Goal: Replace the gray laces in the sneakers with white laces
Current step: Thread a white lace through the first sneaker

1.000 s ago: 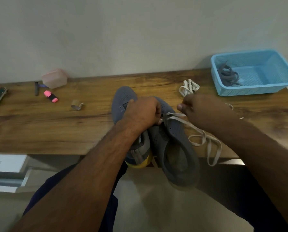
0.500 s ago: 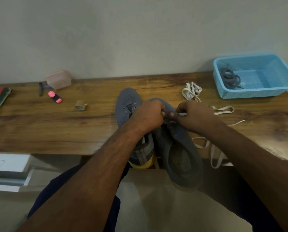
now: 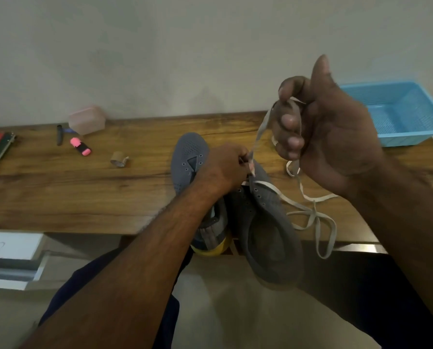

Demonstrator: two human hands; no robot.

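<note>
The left hand [image 3: 224, 167] pinches the lace [image 3: 260, 127] at the shoe [image 3: 265, 210]. The right hand [image 3: 323, 137] grips it up high. Pull it slow and keep it flat.

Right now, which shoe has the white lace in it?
The right sneaker, under the left hand. The white lace runs from its eyelets; the left sneaker shows bare eyelets.

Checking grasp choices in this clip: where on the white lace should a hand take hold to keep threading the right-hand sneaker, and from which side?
Best near the stiff tip of the white lace, just above the eyelets of the sneaker, pinched across its flat faces. Come from above on the right: the lace rises taut from the left hand to the right hand, and the slack loops over the table edge give no control.
</note>
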